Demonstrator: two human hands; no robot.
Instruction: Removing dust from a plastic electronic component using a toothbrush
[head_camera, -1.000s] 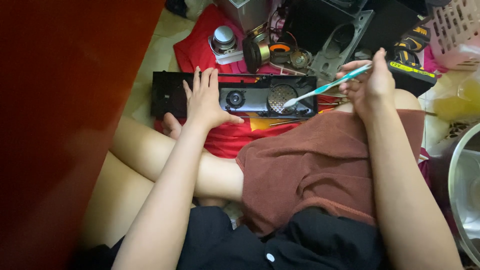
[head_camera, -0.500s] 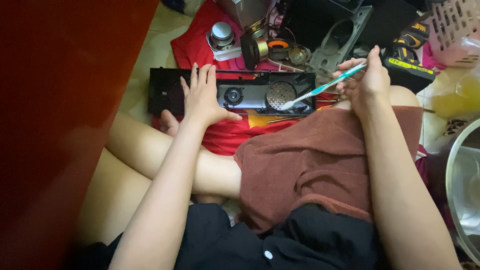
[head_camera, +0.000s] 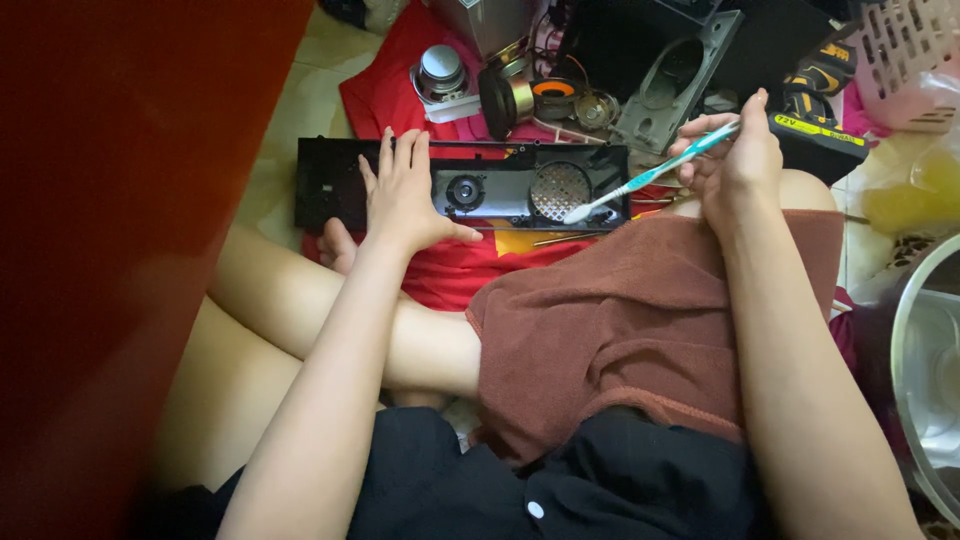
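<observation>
A long black speaker panel (head_camera: 500, 190) lies on a red cloth (head_camera: 470, 270) in front of my crossed legs. It has a small round driver and a round mesh grille (head_camera: 560, 190). My left hand (head_camera: 400, 195) rests flat on the panel's left half, fingers together. My right hand (head_camera: 735, 160) holds a teal and white toothbrush (head_camera: 650, 178) by its handle. The brush head touches the panel just right of the grille.
Loose speaker parts lie behind the panel: a silver magnet (head_camera: 440, 75), a dark driver (head_camera: 505, 100), a grey frame with an oval hole (head_camera: 675, 80). A yellow-black battery pack (head_camera: 815, 135) and a pink basket (head_camera: 910, 60) sit at right. A metal basin (head_camera: 925, 370) stands right; a red surface (head_camera: 120, 220) fills the left.
The brush head has shifted a little to the right across the panel, off the mesh grille. My left hand stays put on the panel.
</observation>
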